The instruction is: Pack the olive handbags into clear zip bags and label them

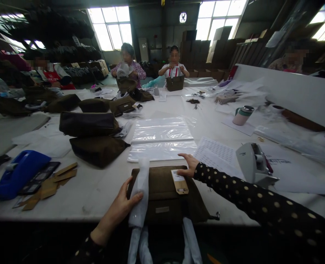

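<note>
An olive-brown handbag (162, 194) lies at the table's front edge, its wrapped white handles (191, 238) hanging down toward me. White foam wrap (143, 183) runs over its left part. My left hand (125, 200) grips the bag's left side, thumb pressed on the wrap and fingers partly hidden by the bag. My right hand (188, 165) is at the top right edge, index finger stretched out and thumb on a hang tag (180, 181) with a white label and kraft card. Just beyond the bag lie flat clear plastic bags (162, 137).
Stacked dark bags (89, 124) stand at left, near a blue tape dispenser (22, 172) and cardboard pieces (52, 183). At right are a grey tape dispenser (254, 165), printed sheets (217, 154) and a pink cup (243, 115). Co-workers (174, 68) handle bags across the table.
</note>
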Demonstrator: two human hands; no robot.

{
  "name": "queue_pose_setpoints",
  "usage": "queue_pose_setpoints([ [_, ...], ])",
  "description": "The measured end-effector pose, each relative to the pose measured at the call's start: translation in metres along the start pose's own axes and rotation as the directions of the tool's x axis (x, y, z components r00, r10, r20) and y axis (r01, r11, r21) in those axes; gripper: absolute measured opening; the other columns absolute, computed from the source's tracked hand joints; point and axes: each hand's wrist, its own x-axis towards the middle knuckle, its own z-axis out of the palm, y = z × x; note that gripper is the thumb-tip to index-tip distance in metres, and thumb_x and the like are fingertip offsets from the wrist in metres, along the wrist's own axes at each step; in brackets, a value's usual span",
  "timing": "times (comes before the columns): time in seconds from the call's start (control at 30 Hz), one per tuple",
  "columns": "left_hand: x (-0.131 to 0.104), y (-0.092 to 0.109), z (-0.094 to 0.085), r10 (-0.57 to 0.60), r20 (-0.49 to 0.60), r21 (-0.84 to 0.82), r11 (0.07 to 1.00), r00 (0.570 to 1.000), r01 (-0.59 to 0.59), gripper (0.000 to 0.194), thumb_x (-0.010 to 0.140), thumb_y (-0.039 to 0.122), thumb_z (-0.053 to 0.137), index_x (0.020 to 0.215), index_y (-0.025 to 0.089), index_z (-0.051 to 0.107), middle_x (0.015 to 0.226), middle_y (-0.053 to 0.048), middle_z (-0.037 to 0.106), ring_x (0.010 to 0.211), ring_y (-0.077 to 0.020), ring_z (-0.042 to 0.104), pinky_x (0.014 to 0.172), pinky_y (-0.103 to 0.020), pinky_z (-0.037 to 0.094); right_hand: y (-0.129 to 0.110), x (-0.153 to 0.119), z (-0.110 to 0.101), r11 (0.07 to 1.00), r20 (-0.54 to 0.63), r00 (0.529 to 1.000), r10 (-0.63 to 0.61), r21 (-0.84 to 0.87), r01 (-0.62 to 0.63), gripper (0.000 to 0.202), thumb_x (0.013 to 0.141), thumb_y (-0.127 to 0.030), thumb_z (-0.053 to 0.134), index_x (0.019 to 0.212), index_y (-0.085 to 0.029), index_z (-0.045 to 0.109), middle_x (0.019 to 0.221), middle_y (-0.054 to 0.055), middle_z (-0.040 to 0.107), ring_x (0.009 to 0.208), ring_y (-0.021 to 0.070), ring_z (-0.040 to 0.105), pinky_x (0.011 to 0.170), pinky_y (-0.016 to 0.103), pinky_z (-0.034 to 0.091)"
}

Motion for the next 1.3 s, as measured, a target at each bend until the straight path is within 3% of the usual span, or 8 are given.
queue_pose_setpoints([
  [0.13, 0.009, 0.010, 0.000, 0.018, 0.018, -0.054, 0.998, 1.000, -0.017, 0.077, 0.071, 0.045, 0.063, 0.135, 0.020, 0.027, 0.135, -0.014, 0.040, 0.120, -0.0296, 0.043, 0.100, -0.045, 0.034, 0.019, -0.009, 0.024, 0.961, -0.004, 0.985, 0.170, 0.222, -0.165, 0.054, 0.077, -0.051, 0.052, 0.115, -0.014, 0.050, 0.096, 0.010, 0.063, 0.087, 0.0208, 0.061, 0.081, 0.038, 0.048],
  [0.3, 0.035, 0.003, 0.011, 0.405, -0.116, 0.089, 0.914, 0.907, -0.396, 0.078, 0.063, 0.031, 0.070, 0.131, 0.019, 0.034, 0.144, -0.011, 0.023, 0.132, -0.0299, 0.022, 0.108, -0.045, 0.020, 0.014, 0.008, 0.012, 0.972, -0.219, 0.974, 0.057, 0.237, -0.004, 0.061, 0.064, -0.050, 0.066, 0.114, -0.021, 0.050, 0.101, 0.006, 0.060, 0.090, 0.0226, 0.058, 0.082, 0.040, 0.047],
  [0.53, -0.006, -0.022, 0.029, 0.456, -0.120, 0.280, 0.868, 0.882, -0.411, 0.076, 0.071, 0.023, 0.061, 0.137, 0.023, 0.023, 0.147, -0.010, 0.013, 0.134, -0.0291, 0.016, 0.107, -0.048, 0.023, 0.015, -0.031, 0.024, 0.994, -0.284, 0.958, 0.029, 0.106, 0.001, 0.054, 0.066, -0.055, 0.060, 0.108, -0.023, 0.051, 0.099, 0.006, 0.058, 0.089, 0.0240, 0.057, 0.082, 0.042, 0.047],
  [0.63, -0.013, -0.003, 0.031, 0.637, -0.107, 0.566, 0.670, 0.763, -0.480, 0.070, 0.077, 0.016, 0.053, 0.138, 0.029, 0.020, 0.149, -0.006, 0.011, 0.135, -0.0294, 0.013, 0.107, -0.050, 0.022, 0.021, -0.022, 0.031, 0.999, -0.305, 0.952, 0.020, 0.039, -0.009, 0.052, 0.070, -0.052, 0.057, 0.111, -0.021, 0.050, 0.103, 0.008, 0.058, 0.094, 0.0246, 0.057, 0.085, 0.043, 0.046],
  [0.73, 0.004, 0.029, 0.038, 0.699, 0.224, 0.697, 0.371, 0.679, -0.613, 0.061, 0.082, 0.014, 0.043, 0.139, 0.028, 0.024, 0.146, -0.004, 0.026, 0.135, -0.0267, 0.017, 0.109, -0.050, 0.016, 0.019, -0.001, 0.040, 0.985, -0.368, 0.924, -0.102, -0.164, 0.044, 0.045, 0.076, -0.033, 0.051, 0.118, -0.017, 0.050, 0.123, 0.013, 0.049, 0.115, 0.0282, 0.046, 0.096, 0.046, 0.039],
  [0.93, 0.063, 0.049, 0.053, 0.534, 0.260, 0.793, 0.356, 0.804, -0.493, 0.060, 0.088, 0.044, 0.037, 0.137, 0.012, 0.029, 0.145, -0.011, 0.024, 0.135, -0.0263, 0.018, 0.109, -0.047, 0.017, -0.018, 0.015, 0.075, 0.858, -0.229, 0.916, -0.330, -0.478, 0.189, 0.045, 0.084, -0.020, 0.036, 0.128, -0.018, 0.044, 0.135, 0.009, 0.043, 0.127, 0.0245, 0.035, 0.107, 0.050, 0.020],
  [1.17, 0.079, 0.001, 0.068, 0.431, 0.339, 0.805, 0.326, 0.836, -0.495, 0.062, 0.087, 0.045, 0.036, 0.140, 0.014, 0.022, 0.145, -0.009, 0.025, 0.135, -0.0255, 0.017, 0.108, -0.047, 0.017, -0.013, 0.018, 0.099, 0.792, -0.036, 0.948, -0.315, -0.560, 0.242, 0.068, 0.074, -0.031, 0.051, 0.137, -0.014, 0.031, 0.144, 0.014, 0.022, 0.132, 0.0316, 0.020, 0.106, 0.057, 0.009],
  [1.3, 0.082, 0.018, 0.061, 0.458, 0.384, 0.764, 0.331, 0.802, -0.555, 0.062, 0.086, 0.046, 0.038, 0.139, 0.015, 0.026, 0.143, -0.009, 0.031, 0.134, -0.0249, 0.022, 0.109, -0.045, 0.016, -0.006, 0.020, 0.098, 0.795, -0.041, 0.947, -0.318, -0.556, 0.243, 0.070, 0.076, -0.035, 0.051, 0.138, -0.013, 0.027, 0.144, 0.015, 0.021, 0.132, 0.0315, 0.020, 0.106, 0.056, 0.010],
])
